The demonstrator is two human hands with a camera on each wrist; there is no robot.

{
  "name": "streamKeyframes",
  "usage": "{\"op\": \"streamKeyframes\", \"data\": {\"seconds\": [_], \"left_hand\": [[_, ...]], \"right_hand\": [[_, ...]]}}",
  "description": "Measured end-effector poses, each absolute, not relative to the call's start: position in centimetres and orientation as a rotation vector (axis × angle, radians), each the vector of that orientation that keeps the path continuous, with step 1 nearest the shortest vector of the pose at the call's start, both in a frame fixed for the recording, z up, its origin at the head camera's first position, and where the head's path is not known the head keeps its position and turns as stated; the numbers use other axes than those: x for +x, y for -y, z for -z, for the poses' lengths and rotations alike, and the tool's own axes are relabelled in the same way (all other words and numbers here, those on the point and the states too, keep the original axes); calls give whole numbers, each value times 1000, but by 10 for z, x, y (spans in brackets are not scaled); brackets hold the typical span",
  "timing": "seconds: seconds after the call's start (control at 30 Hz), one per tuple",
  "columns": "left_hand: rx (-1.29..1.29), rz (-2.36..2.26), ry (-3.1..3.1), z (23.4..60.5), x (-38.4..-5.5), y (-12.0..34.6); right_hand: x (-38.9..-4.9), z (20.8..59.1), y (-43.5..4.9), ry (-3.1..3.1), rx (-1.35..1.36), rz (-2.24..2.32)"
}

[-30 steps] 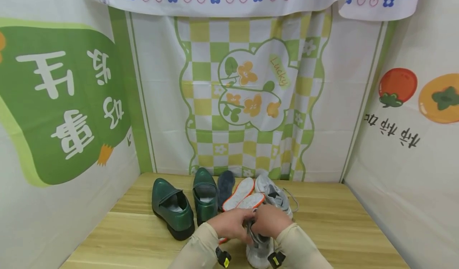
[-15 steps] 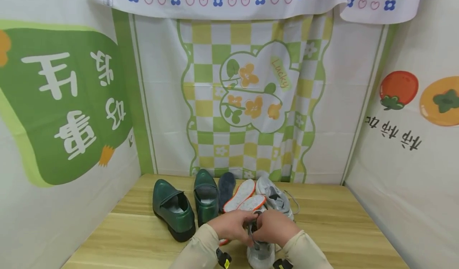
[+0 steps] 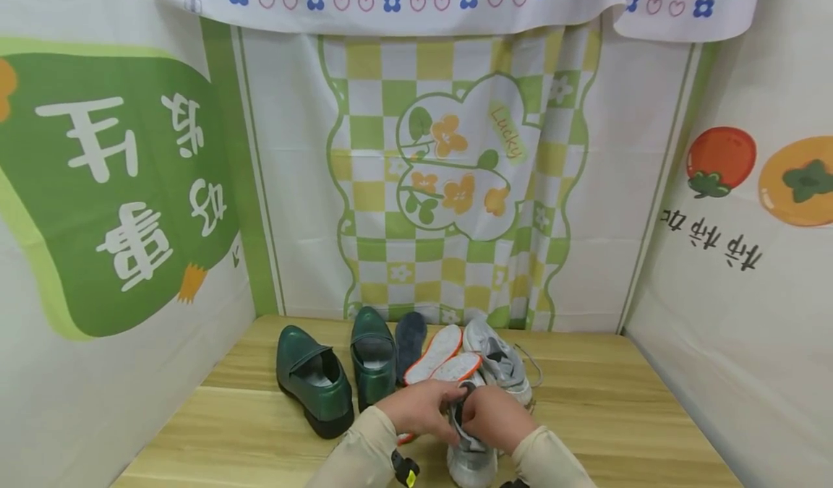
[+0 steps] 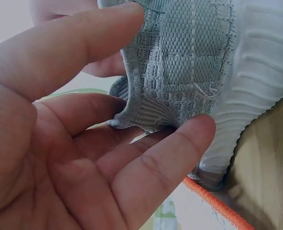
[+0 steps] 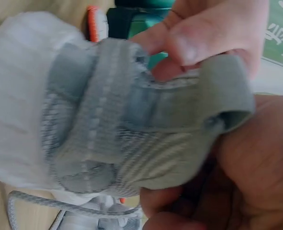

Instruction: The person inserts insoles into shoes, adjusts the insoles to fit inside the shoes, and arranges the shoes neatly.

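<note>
A grey and white sneaker [image 3: 471, 466] stands at the near edge of the head view, between both hands. My left hand [image 3: 423, 408] grips the left side of its collar, thumb on one face and fingers curled about the edge. In the left wrist view the woven grey upper [image 4: 189, 57] rises from a ribbed white sole [image 4: 256, 52]. My right hand [image 3: 497, 419] holds the collar from the other side, next to a fabric loop [image 5: 227, 91]; some of its fingers are hidden behind the cloth in the right wrist view.
Two green loafers [image 3: 315, 376] stand on the wooden table [image 3: 586, 416] at left. Beside them lie a dark insole [image 3: 411, 340] and pale insoles with orange edges [image 3: 437, 354]. Another grey sneaker [image 3: 494, 350] with a loose lace sits behind the right hand. Printed cloth [image 3: 455, 271] closes the back.
My right hand has shifted slightly down and right, its wrist turning outward, and more of the sneaker's opening shows. My left hand has stayed on the collar.
</note>
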State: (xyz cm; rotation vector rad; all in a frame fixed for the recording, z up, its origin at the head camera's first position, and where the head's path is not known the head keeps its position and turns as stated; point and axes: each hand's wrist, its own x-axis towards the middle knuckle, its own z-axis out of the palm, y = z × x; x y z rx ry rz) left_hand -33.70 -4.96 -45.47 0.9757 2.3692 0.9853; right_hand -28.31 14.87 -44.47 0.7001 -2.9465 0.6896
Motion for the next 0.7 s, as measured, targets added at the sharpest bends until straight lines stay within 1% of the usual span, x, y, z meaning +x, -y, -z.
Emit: {"op": "streamKeyframes", "data": {"seconds": [0.2, 0.37, 0.47, 0.57, 0.7], "left_hand": [[999, -984, -2381, 452, -336, 47], [1020, -963, -2384, 451, -336, 45], [1034, -953, -2386, 450, -336, 45], [1062, -959, -2386, 448, -336, 46], [1123, -961, -2401, 447, -335, 46]], "right_hand": [[-284, 445, -152, 2936, 793, -670], [-279, 431, -158, 3004, 916, -672], [-279, 423, -158, 3027, 929, -655], [-281, 423, -153, 3017, 910, -572], [-284, 431, -141, 2993, 889, -247]]}}
